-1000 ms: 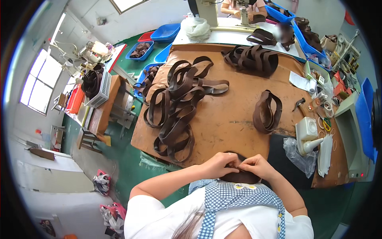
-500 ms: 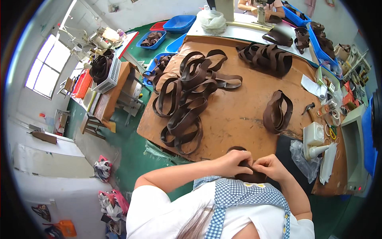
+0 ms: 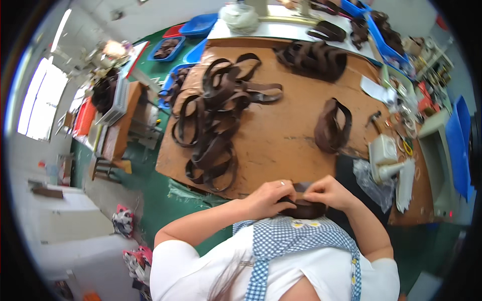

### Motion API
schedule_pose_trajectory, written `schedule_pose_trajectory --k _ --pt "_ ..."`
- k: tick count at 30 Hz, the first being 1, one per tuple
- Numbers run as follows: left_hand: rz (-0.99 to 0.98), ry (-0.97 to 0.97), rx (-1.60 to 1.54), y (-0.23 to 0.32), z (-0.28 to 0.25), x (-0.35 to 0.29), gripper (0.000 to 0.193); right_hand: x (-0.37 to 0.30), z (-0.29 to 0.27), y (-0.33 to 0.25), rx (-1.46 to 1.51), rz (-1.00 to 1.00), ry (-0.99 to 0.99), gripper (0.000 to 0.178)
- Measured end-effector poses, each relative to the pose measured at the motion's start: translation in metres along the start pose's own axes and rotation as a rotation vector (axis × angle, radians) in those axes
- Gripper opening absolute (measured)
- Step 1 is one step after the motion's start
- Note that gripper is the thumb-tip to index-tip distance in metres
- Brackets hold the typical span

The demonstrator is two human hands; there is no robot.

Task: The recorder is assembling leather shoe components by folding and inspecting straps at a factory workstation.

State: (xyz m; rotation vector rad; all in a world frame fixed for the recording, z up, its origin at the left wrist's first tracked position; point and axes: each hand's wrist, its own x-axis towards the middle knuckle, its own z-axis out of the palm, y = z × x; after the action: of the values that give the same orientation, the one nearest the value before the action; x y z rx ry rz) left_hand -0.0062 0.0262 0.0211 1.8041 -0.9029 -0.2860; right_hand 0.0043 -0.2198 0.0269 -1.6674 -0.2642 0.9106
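Note:
A dark brown band [image 3: 302, 209] forms a loop just in front of my body, at the table's near edge. My left hand [image 3: 276, 197] has its thumb and fingers closed on the band's left side. On the opposite side my right hand [image 3: 330, 193] pinches the same band near its upper edge. The fingertips of both hands are a short way apart, and they partly hide the band. Beyond the hands, a single bundle of brown bands [image 3: 326, 131] stands on the brown-covered table [image 3: 281, 150]. To the left lies a loose tangle of similar looped bands [image 3: 213, 118].
Several more bands [image 3: 316, 61] are heaped at the table's far side. A white bottle [image 3: 384, 150], a clear plastic bag [image 3: 370, 183], a hammer [image 3: 373, 118] and yellow-handled scissors [image 3: 407, 146] lie at right. Blue trays [image 3: 199, 24] stand beyond the far left corner.
The whole view has shifted, so the table sits further left and higher. Between my hands more of the band's curved loop shows, and my right fingers have come up along its edge.

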Motion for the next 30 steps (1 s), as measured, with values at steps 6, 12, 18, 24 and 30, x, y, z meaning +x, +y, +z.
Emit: schedule_pose_trajectory --k 6,12,18,24,30 --pt "-0.228 -0.015 -0.078 0.008 -0.010 0.000 0.024 0.005 0.015 -0.009 -0.044 -0.110 -0.037 0.016" --pt "-0.085 -0.016 0.040 0.001 -0.002 0.005 0.023 0.013 0.016 0.008 0.055 -0.107 0.002 0.016" --pt "-0.328 -0.029 -0.076 0.008 -0.011 -0.004 0.027 0.002 0.006 0.011 -0.002 -0.131 0.003 0.018" --pt "-0.294 -0.007 -0.046 0.002 -0.008 0.017 0.025 0.019 0.006 0.005 0.157 -0.036 -0.050 0.018" --pt "-0.520 -0.087 -0.228 -0.012 -0.006 0.012 0.025 0.026 -0.002 0.021 0.201 0.003 -0.115 0.018"
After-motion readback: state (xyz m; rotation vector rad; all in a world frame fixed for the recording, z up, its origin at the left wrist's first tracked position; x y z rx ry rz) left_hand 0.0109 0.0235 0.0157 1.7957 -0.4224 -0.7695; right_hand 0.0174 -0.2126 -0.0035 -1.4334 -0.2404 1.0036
